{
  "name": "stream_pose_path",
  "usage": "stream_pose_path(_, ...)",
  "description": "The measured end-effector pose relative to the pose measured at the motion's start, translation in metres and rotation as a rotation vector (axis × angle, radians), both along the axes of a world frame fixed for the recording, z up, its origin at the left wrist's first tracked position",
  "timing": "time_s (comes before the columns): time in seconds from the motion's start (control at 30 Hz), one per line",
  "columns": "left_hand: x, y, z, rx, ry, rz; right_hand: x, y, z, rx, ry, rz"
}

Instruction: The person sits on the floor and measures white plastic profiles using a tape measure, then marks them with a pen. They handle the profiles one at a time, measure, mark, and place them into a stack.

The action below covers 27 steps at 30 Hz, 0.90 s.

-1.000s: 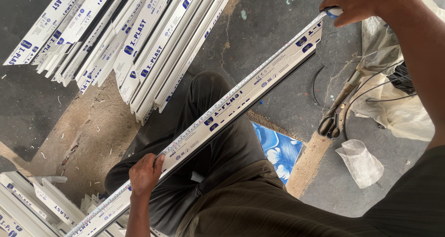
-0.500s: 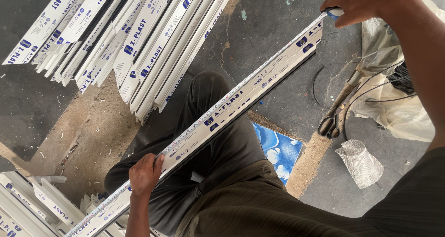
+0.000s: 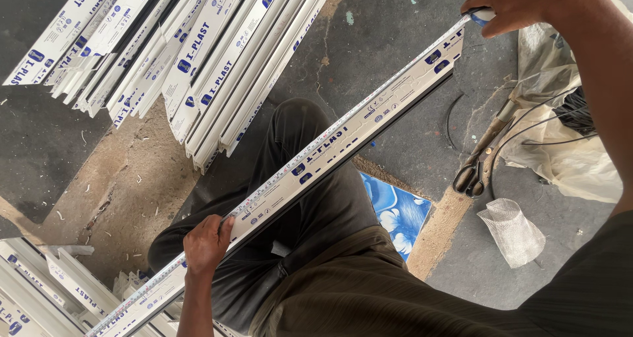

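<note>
A long white plastic profile lies slantwise across my lap, from lower left to upper right. A measuring tape is stretched along its upper edge. My left hand pinches the tape against the profile near the lower end. At the upper right end my right hand is closed on the blue and white tape case, right at the tip of the profile. My legs in dark trousers are under the profile.
A stack of white profiles lies at the upper left, and more profiles at the lower left. Metal shears, black cables, a white plastic bag, a mesh scrap and a blue patterned panel lie on the floor to the right.
</note>
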<state>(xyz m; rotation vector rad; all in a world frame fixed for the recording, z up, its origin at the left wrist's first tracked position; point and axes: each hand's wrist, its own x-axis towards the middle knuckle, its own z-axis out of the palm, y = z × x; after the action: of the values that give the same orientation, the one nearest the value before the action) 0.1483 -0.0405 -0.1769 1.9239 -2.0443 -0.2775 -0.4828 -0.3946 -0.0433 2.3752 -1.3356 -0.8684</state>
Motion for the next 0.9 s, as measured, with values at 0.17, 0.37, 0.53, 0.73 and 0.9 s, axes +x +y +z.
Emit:
stream_pose_path(0.17, -0.002, -0.001, 0.004, -0.002, 0.001, -0.015, -0.002, -0.002, -0.007, 0.029, -0.013, -0.070)
stream_pose_path(0.37, -0.009, -0.005, 0.017, 0.046, 0.018, 0.002, -0.001, -0.002, -0.007, 0.015, -0.001, -0.064)
stream_pose_path(0.53, -0.012, -0.015, 0.037, 0.288, 0.014, 0.020, -0.008, -0.009, -0.012, 0.068, -0.041, -0.085)
stream_pose_path(0.73, -0.006, -0.033, 0.045, 0.366, 0.348, -0.041, -0.026, -0.025, -0.026, 0.252, -0.275, -0.177)
stream_pose_path(0.9, -0.002, -0.036, 0.031, 0.479, 0.497, 0.038, -0.039, -0.026, -0.026, 0.240, -0.442, 0.029)
